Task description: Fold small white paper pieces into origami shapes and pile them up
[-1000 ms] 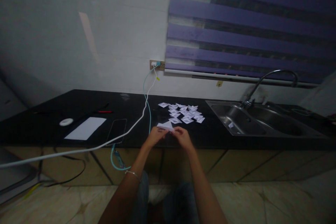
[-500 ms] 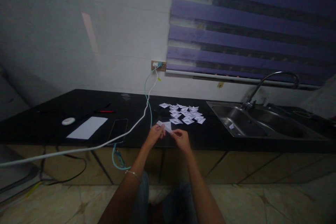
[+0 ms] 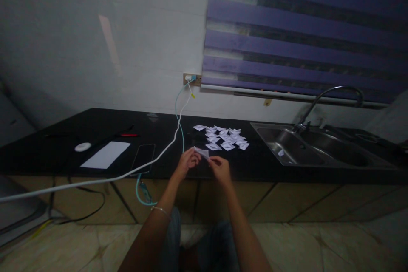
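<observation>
A small piece of folded white paper (image 3: 202,152) is stretched between my two hands, just above the front part of the black countertop. My left hand (image 3: 188,162) pinches its left end with curled fingers. At the lower right corner, the fingertips of my right hand (image 3: 220,169) are closed on the paper. Right behind it lies a group of several white folded paper boats (image 3: 225,138), set close together in rough rows.
Blank white paper (image 3: 106,155), a phone (image 3: 143,157), a white ring-shaped roll (image 3: 83,147) and a red pen (image 3: 129,135) lie at the left on the countertop (image 3: 172,170). A white cable (image 3: 165,148) crosses to a wall socket (image 3: 192,79). A steel sink (image 3: 287,159) is at the right.
The folded paper has tilted and looks narrower. My left hand's fingers have shifted up along its left end, while my right hand has stayed nearly in place.
</observation>
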`<state>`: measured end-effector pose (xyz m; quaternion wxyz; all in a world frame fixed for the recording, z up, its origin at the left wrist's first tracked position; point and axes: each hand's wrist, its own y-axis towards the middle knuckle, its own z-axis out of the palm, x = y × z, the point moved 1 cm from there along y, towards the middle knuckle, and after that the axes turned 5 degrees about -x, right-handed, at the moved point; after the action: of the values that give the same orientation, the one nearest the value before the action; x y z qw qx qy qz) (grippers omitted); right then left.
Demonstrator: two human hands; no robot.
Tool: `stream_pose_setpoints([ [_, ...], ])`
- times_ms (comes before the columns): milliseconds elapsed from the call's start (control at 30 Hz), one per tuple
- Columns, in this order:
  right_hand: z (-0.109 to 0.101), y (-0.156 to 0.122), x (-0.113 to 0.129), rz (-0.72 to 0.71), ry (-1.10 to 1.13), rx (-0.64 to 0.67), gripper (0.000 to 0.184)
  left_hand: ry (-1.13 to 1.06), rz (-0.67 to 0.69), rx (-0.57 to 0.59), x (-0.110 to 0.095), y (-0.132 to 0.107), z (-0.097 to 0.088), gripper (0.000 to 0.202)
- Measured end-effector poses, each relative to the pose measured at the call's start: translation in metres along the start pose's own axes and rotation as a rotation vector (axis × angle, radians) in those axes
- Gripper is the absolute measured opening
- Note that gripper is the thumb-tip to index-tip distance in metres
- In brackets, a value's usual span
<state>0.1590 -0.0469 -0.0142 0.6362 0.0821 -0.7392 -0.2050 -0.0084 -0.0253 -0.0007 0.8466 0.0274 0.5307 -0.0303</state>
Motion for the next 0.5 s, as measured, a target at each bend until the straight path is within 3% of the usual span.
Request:
stream_pose_setpoints([
  [200, 0.0029, -0.0028, -0.0007, -0.104, -0.079, -0.045, 0.017, -0.079, -0.081, -0.04, -0.0043, -0.0031, -0.0045, 0.032],
  [500, 0.0038, -0.0065, 0.0088, -0.307, -0.202, -0.075, 0.018, -0.105, -0.027, -0.166, 0.0, -0.0002, -0.0012, 0.023],
])
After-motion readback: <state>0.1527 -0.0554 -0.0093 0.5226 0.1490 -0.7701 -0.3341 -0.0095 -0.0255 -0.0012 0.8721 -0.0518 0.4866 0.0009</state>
